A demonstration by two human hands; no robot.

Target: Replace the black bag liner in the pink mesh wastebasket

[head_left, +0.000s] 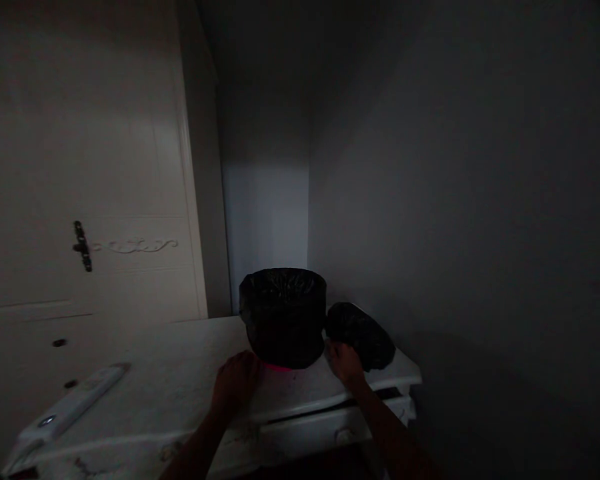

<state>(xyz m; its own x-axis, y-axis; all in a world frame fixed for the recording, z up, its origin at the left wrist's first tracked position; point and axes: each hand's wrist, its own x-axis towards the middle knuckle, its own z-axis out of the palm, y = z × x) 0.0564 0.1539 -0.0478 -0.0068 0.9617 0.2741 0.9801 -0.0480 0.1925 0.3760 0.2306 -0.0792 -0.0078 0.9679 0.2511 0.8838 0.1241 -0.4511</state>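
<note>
A round bin point(283, 327) lined with a black plastic bag stands upright on the white tabletop, the bag's edge folded down over its outside. A strip of pink shows below the bag at its base. My left hand point(236, 380) lies on the tabletop beside the base, its fingers stretched toward the bin. On the other side, my right hand point(346, 362) is closed, with curled fingers between the bin and a black plastic bundle point(360, 335). Whether those fingers grip anything is hidden in the dim light.
A long white device point(75, 403) lies at the table's left edge. The white table point(190, 360) has drawers along its front, with a dark gap above one. A white cabinet point(130, 167) stands at the left; a grey wall point(460, 200) borders the right.
</note>
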